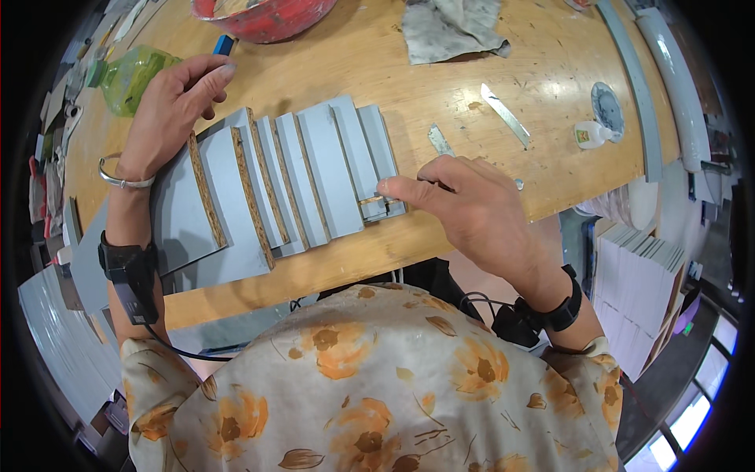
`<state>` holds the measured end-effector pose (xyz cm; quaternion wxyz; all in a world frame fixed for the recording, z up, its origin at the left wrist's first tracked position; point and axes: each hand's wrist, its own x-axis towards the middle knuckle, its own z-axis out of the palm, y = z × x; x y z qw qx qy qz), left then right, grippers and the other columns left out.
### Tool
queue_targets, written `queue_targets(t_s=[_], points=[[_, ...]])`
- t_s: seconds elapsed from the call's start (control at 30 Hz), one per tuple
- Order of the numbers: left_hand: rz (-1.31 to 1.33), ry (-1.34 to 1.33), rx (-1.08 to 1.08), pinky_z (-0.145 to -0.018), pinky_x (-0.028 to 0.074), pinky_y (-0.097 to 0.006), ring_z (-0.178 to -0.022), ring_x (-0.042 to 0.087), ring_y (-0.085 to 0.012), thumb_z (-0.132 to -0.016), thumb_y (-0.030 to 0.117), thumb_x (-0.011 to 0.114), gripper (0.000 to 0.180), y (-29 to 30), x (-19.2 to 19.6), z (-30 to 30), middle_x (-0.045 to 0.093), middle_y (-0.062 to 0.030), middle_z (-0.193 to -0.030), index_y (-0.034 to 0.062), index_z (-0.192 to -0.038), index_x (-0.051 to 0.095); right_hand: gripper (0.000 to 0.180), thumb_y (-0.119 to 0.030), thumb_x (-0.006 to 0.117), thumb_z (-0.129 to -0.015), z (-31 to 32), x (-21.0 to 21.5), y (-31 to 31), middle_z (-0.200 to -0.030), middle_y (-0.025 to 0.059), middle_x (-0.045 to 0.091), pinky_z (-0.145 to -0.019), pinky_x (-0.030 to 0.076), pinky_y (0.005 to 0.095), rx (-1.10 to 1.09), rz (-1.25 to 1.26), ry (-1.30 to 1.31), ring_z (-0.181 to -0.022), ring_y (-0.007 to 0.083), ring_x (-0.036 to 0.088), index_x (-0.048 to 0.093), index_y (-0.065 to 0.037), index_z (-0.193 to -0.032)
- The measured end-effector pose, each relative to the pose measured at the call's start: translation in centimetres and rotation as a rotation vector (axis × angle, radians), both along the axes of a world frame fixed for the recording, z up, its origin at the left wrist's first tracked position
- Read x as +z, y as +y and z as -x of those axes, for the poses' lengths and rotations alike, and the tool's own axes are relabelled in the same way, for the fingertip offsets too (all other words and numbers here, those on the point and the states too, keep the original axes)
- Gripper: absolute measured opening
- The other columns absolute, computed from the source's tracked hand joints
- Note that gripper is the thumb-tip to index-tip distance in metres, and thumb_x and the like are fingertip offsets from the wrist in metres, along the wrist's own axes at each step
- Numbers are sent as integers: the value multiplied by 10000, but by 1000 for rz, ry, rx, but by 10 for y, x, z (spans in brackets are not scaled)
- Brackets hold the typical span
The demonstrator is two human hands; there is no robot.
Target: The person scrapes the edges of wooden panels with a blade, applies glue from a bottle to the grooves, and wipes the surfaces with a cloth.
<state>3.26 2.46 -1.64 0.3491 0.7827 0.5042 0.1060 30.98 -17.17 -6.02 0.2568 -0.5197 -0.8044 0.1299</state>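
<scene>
Several grey boards (259, 185) with rough brown edges overlap like steps across the near part of the table. My left hand (177, 102) hovers over their far left edge, beside a green-tinted clear bottle (135, 79). Its fingers are curled, the thumb close to the index finger; whatever they may hold is hidden. At the right end of the boards, my right hand (476, 208) has its thumb pushed out to the last board's near corner. The other fingers are folded in, and what is inside them does not show. A small brown-edged piece (373, 202) lies by that thumb.
A blade (505, 116) and a short metal piece (440, 140) lie beyond my right hand. Farther right are a small white bottle (591, 134) and a grey-stained dish (608, 108). A red basin (267, 22), a blue block (224, 45) and a grey cloth (452, 30) sit farther back.
</scene>
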Motion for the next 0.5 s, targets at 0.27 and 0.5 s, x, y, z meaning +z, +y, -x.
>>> queue_targets(t_s=[0.27, 0.5], points=[[-26, -57, 8, -564, 427, -216, -600, 490, -73, -892, 359, 585, 403, 1, -2, 2, 545, -14, -704, -16, -1037, 617, 367, -77, 573, -715, 5, 10, 10, -758, 2, 489, -608, 428, 299, 69, -34, -127, -674, 166, 551, 649, -229, -1040], [16, -25, -17, -595, 413, -206, -644, 469, -67, -932, 293, 536, 333, 2, 0, 2, 521, 0, -760, 21, -1108, 612, 405, -58, 557, -724, 2, 4, 2, -775, 20, 489, -624, 439, 310, 61, 67, -154, -666, 197, 549, 634, -224, -1086]])
